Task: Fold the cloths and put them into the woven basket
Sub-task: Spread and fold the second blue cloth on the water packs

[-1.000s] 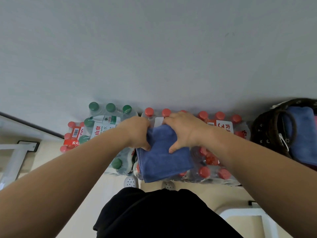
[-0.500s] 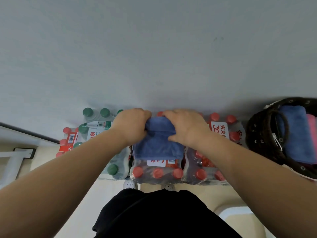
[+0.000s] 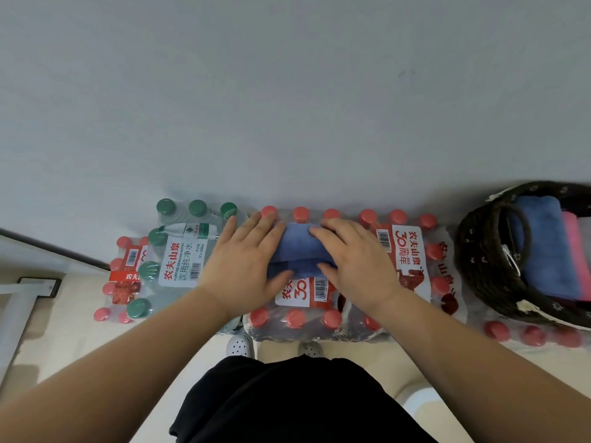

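Observation:
A blue cloth [image 3: 299, 251], folded small, lies on top of a shrink-wrapped pack of red-capped water bottles [image 3: 406, 260]. My left hand [image 3: 243, 266] lies flat with spread fingers on the cloth's left side. On its right side my right hand [image 3: 355, 266] presses down flat in the same way. The dark woven basket [image 3: 479, 266] stands on the bottle packs at the far right. Inside it lie a folded blue cloth [image 3: 543, 247] and a pink cloth [image 3: 574, 251].
A pack of green-capped bottles [image 3: 179, 251] sits left of the hands, with another red-capped pack [image 3: 124, 276] beyond it. A pale wall rises right behind the packs. White shoes [image 3: 240, 345] and a black garment show below. A white frame [image 3: 19, 302] stands at the left.
The cloth was folded over from a larger hanging piece into a small packet. Both hands went from gripping its top edge to pressing flat on it.

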